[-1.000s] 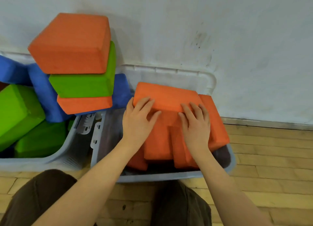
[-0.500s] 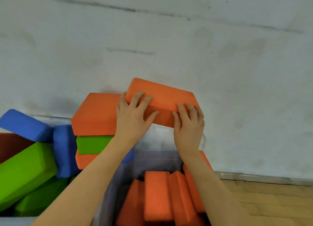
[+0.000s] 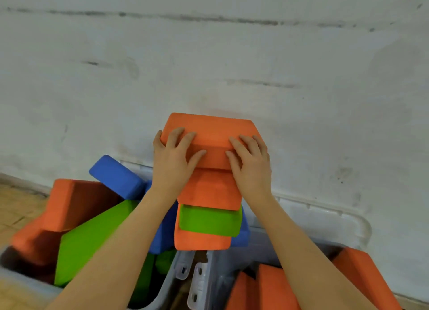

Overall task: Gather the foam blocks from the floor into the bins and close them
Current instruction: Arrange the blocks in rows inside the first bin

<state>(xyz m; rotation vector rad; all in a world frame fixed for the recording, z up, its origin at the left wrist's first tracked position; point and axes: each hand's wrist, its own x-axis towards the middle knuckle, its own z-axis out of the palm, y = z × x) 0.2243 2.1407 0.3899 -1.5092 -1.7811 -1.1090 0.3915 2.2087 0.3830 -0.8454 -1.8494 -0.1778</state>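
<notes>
Both hands, L (image 3: 173,163) + R (image 3: 251,168), grip top orange block (image 3: 209,133) atop orange/green/orange stack (image 3: 209,219) over left bin (image 3: 167,286). Right bin (image 3: 336,219) holds more orange blocks (image 3: 274,288), upright.

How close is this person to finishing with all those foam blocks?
Partly done. Both bins already hold blocks: the left bin is heaped above its rim, and the right bin holds orange ones. Right now the left hand and right hand hold an orange block on top of the left bin's stack. Neither bin is closed, and no lids are in view.
</notes>
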